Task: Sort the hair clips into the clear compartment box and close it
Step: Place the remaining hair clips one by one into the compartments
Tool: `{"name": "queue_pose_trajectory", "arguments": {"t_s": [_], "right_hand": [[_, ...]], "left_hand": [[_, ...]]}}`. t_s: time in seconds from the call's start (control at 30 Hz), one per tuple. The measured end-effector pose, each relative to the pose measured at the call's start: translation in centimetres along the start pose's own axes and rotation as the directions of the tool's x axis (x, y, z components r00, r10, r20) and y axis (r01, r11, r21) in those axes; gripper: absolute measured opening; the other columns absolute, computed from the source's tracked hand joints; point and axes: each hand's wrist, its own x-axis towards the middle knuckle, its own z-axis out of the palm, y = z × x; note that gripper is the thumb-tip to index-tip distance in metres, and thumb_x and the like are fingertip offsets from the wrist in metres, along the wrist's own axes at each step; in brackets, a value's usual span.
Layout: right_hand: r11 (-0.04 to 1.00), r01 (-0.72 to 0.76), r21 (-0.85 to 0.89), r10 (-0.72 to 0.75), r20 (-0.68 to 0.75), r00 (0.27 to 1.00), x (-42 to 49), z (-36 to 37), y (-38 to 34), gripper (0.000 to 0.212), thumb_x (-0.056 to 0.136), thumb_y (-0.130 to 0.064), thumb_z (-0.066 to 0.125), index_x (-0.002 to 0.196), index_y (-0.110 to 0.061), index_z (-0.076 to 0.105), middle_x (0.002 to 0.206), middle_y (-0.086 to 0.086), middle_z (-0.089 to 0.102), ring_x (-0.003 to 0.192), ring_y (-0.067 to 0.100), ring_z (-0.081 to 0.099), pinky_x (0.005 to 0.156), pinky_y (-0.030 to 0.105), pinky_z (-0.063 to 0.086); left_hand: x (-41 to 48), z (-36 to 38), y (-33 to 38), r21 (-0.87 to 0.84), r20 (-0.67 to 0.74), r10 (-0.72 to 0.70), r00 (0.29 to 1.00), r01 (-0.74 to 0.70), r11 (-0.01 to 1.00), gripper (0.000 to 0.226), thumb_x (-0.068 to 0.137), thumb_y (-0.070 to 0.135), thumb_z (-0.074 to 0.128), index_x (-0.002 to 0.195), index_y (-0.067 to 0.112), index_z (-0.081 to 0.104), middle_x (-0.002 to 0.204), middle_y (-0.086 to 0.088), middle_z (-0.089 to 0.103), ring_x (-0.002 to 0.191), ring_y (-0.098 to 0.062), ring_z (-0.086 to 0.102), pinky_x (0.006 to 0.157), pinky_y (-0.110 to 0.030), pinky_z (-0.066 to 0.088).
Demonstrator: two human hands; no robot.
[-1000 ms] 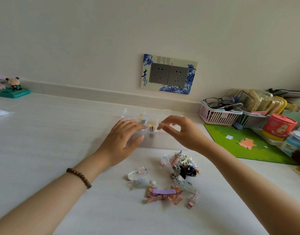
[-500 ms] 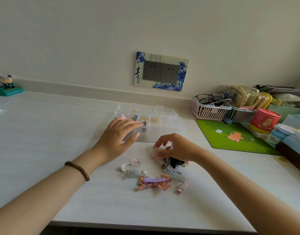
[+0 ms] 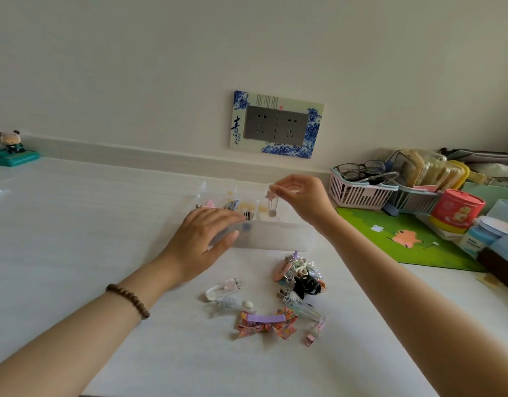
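The clear compartment box (image 3: 278, 239) stands open on the white table, a few clips lying in its left compartments. My left hand (image 3: 202, 240) rests flat on the box's front left wall. My right hand (image 3: 303, 200) pinches a clear clip with a pink star (image 3: 271, 203), which hangs upright over a middle compartment. In front of the box lies a pile of hair clips (image 3: 300, 277). Closer to me are a floral bow clip with a purple bar (image 3: 265, 322) and two clear clips (image 3: 222, 290).
To the right lie a green mat (image 3: 404, 239), a pink basket (image 3: 358, 191) with glasses, a red tin (image 3: 456, 209) and other clutter. A figurine on a green base (image 3: 12, 151) stands far left. Wall sockets (image 3: 275, 124) sit behind the box.
My right hand has risen from the pile with the clear star clip and moved over the box. My left hand has stayed on the box.
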Motion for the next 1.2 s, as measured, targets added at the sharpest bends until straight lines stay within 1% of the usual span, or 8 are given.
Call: {"name": "queue_pose_trajectory", "arguments": {"t_s": [0.13,0.27,0.37,0.57,0.7,0.83,0.97,1.2], "right_hand": [[0.953,-0.062,-0.297,0.121,0.185,0.975,0.9,1.3,2.2,0.02,0.078,-0.032,0.07,0.088,-0.015,0.072,0.113,0.001,0.067,0.106,0.016,0.059,0.095,0.031,0.041],[0.931,-0.015,-0.364,0.039,0.059,0.998,0.2,1.2,2.1,0.021,0.085,-0.032,0.064,0.097,-0.017,0.071,0.116,0.002,0.064,0.109,0.017,0.056,0.095,0.033,0.043],[0.979,0.054,-0.196,-0.066,-0.054,0.996,-2.3,1.0,0.4,0.017,0.086,-0.032,0.061,0.097,-0.022,0.07,0.107,-0.007,0.066,0.099,0.007,0.058,0.088,0.022,0.041],[0.997,0.076,0.024,-0.08,0.223,0.971,-7.5,1.7,-0.3,0.016,0.087,-0.028,0.061,0.102,-0.024,0.066,0.095,-0.007,0.07,0.09,0.003,0.064,0.082,0.017,0.049],[1.0,0.014,-0.015,-0.009,0.273,0.962,-7.9,1.7,0.8,0.015,0.085,-0.029,0.063,0.098,-0.022,0.068,0.091,-0.006,0.07,0.086,0.006,0.065,0.079,0.02,0.051],[1.0,-0.03,0.0,0.029,0.274,0.961,-8.3,2.0,1.0,0.012,0.084,-0.027,0.065,0.094,-0.02,0.069,0.089,-0.006,0.071,0.08,0.004,0.064,0.076,0.018,0.05],[0.984,-0.065,0.167,0.02,0.255,0.967,-8.4,2.1,0.4,0.017,0.084,-0.024,0.066,0.1,-0.018,0.065,0.095,0.001,0.071,0.088,0.008,0.067,0.082,0.02,0.052],[0.877,-0.157,0.455,0.089,0.168,0.982,-8.1,1.8,-0.5,0.026,0.08,-0.011,0.068,0.102,-0.005,0.054,0.083,0.009,0.072,0.072,0.018,0.069,0.071,0.027,0.056]], "left_hand": [[0.1,0.0,-0.2,-0.033,0.013,-0.013,1.0,0.013,0.999,0.045,0.091,0.05,0.027,0.127,0.032,0.048,0.13,0.016,0.05,0.124,0.002,0.036,0.108,-0.023,0.015],[0.5,-0.7,-0.1,-0.144,-0.025,-0.021,0.999,0.017,0.989,0.042,0.086,0.05,0.044,0.12,0.028,0.053,0.122,0.011,0.055,0.119,-0.007,0.044,0.105,-0.027,0.03],[0.5,-2.2,0.8,-0.279,-0.038,-0.059,0.998,0.047,0.959,0.026,0.076,0.049,0.061,0.09,0.028,0.069,0.095,0.01,0.066,0.092,-0.008,0.057,0.086,-0.017,0.04],[-0.4,-2.8,2.4,-0.296,0.489,-0.194,0.85,0.372,0.88,0.026,0.06,0.056,0.074,0.076,0.035,0.072,0.074,0.011,0.069,0.069,-0.006,0.058,0.06,-0.017,0.043],[-0.5,-2.3,2.1,-0.27,0.614,-0.197,0.764,0.438,0.858,0.023,0.059,0.047,0.079,0.075,0.033,0.071,0.067,0.013,0.064,0.057,0.001,0.048,0.058,-0.02,0.042],[-0.3,-2.4,2.4,-0.345,0.512,-0.259,0.819,0.472,0.811,0.018,0.062,0.036,0.08,0.075,0.028,0.072,0.066,0.019,0.064,0.055,-0.005,0.05,0.056,-0.02,0.043],[1.0,-2.5,3.2,-0.644,0.23,-0.43,0.873,0.468,0.606,0.021,0.064,0.025,0.076,0.083,0.016,0.072,0.062,0.004,0.069,0.053,-0.012,0.06,0.053,-0.019,0.05],[3.4,-1.4,5.3,-0.744,0.221,-0.508,0.833,0.48,0.464,0.021,0.072,0.021,0.074,0.087,0.009,0.065,0.089,-0.005,0.066,0.058,-0.014,0.067,0.056,-0.02,0.053]]}}
